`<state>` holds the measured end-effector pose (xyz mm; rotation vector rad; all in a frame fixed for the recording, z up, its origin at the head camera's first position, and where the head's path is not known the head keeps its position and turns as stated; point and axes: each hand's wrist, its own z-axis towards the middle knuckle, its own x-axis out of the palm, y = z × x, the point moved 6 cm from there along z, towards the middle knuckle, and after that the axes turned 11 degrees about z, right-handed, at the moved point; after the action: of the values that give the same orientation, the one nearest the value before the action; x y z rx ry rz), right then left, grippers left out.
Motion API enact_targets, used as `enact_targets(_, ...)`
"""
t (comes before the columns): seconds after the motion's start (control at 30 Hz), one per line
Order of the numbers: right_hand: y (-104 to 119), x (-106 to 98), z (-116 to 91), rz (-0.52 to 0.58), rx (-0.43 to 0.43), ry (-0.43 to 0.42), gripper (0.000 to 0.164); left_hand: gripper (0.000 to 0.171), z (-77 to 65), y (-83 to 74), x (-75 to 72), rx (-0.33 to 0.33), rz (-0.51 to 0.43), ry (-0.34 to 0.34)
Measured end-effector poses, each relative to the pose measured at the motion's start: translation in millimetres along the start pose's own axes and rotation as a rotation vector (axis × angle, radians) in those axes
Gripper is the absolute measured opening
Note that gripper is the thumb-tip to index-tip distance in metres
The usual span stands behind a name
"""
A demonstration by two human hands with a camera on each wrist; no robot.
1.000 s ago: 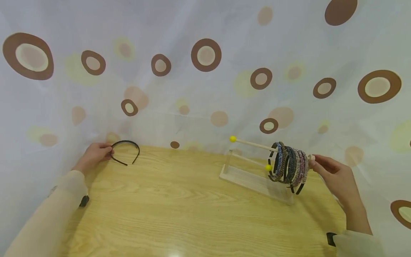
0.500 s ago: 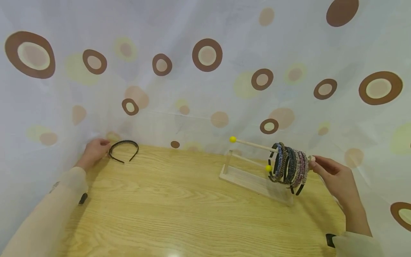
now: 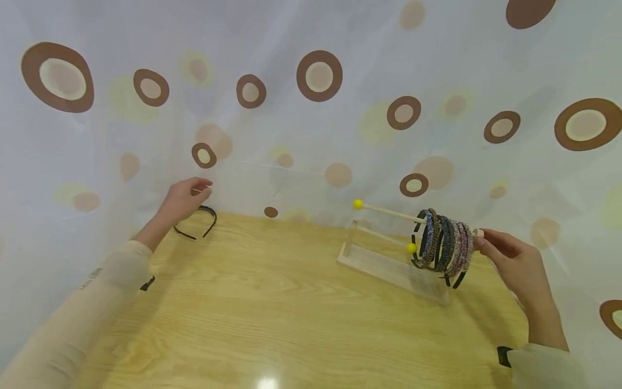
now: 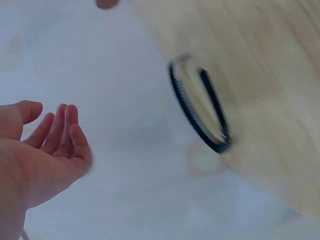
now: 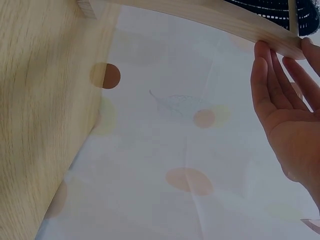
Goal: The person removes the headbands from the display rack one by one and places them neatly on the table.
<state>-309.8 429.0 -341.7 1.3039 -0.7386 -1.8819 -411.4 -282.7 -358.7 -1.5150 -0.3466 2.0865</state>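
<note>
My left hand [image 3: 181, 202] hovers near the back edge of the table with fingers loosely bent and nothing in them. A thin black toothed headband [image 3: 215, 217] lies on the wood just below it, partly covered by the hand in the head view. The left wrist view shows the same headband [image 4: 192, 112] well apart from the hand [image 4: 50, 160]. On the right, my right hand [image 3: 517, 265] pinches the top of the upright of a wooden headband stand [image 3: 389, 268]. Several sparkly headbands [image 3: 455, 246] in blue, brown, dark and pink hang on its upper rod. In the right wrist view, fingertips grip the upright [image 5: 235, 21].
Yellow balls cap the stand's rods, such as the upper ball [image 3: 358, 204]; a lower rod ends in another ball [image 3: 412, 248]. A pale dotted curtain [image 3: 291, 129] hangs behind the wooden table [image 3: 291, 319] and along both sides.
My left hand has let go of the black headband, leaving it on the table, and has risen to the right over it. The right hand keeps its hold on the stand.
</note>
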Motion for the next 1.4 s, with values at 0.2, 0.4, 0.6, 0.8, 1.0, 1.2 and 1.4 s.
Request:
enact_targets(0.2,-4.5,-3.2,2.5,-0.007,0.024,0.005,0.06,0.039,6.2,-60.7,28.7,0.148,-0.041,0.045)
enact_targets(0.4,-5.1,-4.2,-0.6,-0.016,0.014,0.021,0.061,0.035,-2.0,-116.9,64.9,0.255,-0.114,0.118)
enact_targets(0.6,-4.8,-4.3,1.3,0.001,-0.016,0.01,0.06,0.033,-6.6,-173.6,97.4,0.392,-0.179,0.184)
enact_targets(0.8,-5.7,2.4,1.5,0.019,-0.028,0.012,0.059,0.032,-8.8,-220.3,132.1,0.474,-0.197,0.251)
enact_targets(1.0,-1.6,8.2,0.5,0.018,-0.048,-0.008,0.057,0.036,-8.5,-271.6,173.7,0.524,-0.273,0.337)
enact_targets(1.2,3.2,12.5,4.1,0.024,-0.061,-0.046,0.058,0.036,-7.2,-325.2,207.5,0.504,-0.397,0.37)
enact_targets(1.4,3.4,15.7,4.9,0.033,-0.066,-0.077,0.055,0.036,-11.7,-354.8,231.9,0.412,-0.484,0.338)
